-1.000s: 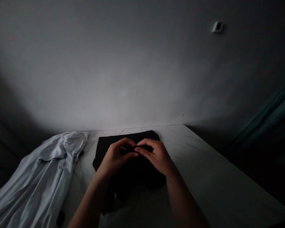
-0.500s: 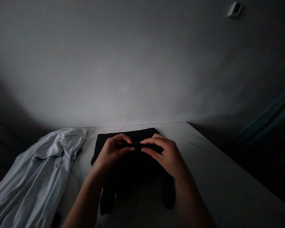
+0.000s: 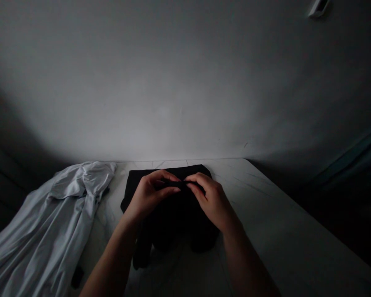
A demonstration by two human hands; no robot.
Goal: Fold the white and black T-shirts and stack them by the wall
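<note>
Two hands (image 3: pixel 149 197) pinching black cloth (image 3: pixel 173 222), tabletop edge (image 3: pixel 284 207) right

Compared with prior frames: right hand (image 3: pixel 212 202) has moved inward, its fingertips now almost meeting those of the left hand (image 3: pixel 148 196) over a gathered fold of the black garment (image 3: pixel 173 227). Garment's right hanging end (image 3: pixel 202 245) has drawn up, now shorter and nearer centre; left hanging end (image 3: pixel 142 253) slightly raised. View has shifted: white wall fixture (image 3: pixel 318 7) has moved toward upper right, now cut by the frame's top edge.
</note>
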